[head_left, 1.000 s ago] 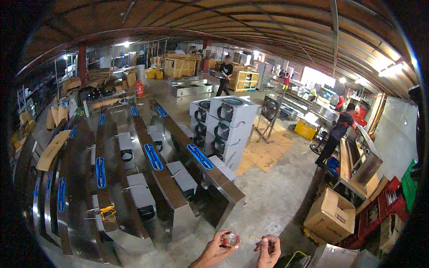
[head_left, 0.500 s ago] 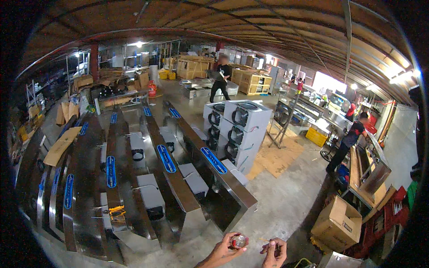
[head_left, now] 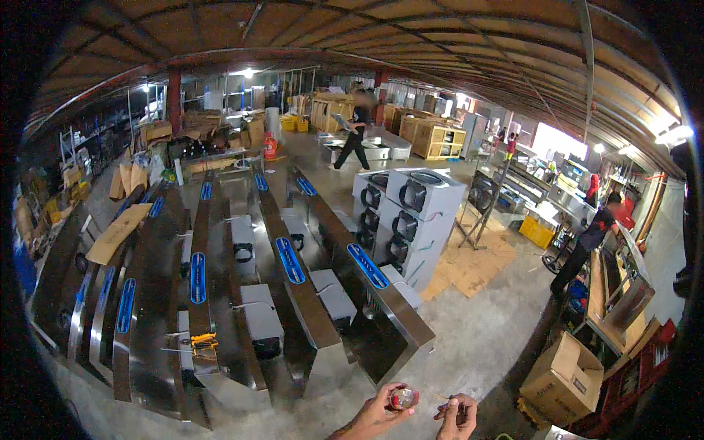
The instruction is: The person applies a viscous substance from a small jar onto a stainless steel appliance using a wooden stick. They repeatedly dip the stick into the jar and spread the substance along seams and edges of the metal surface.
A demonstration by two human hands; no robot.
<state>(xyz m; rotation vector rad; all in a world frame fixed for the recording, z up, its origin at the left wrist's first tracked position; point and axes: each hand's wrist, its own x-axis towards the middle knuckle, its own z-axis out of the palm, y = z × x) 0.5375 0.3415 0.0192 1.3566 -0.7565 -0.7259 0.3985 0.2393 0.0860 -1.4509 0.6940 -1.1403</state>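
At the lower edge, my left hand has its fingers closed around a small round jar, clear with red on it. My right hand is beside it, pinching a thin pale stick that points toward the jar. A short gap separates the stick's tip from the jar. What lies inside the jar is too small to make out. Beyond my hands stand long metal hoods in rows, bearing blue oval labels. Yellow-handled pliers lie on one of them.
Grey box units with black round outlets are stacked ahead. An opened cardboard box sits at right, below a bench where a person works. Another person walks at the back, carrying something flat. A cardboard sheet lies across hoods at left.
The whole scene has shifted rightward in view. The person at the back has walked to the left. My hands keep hold of the jar and the stick, nearly unmoved.
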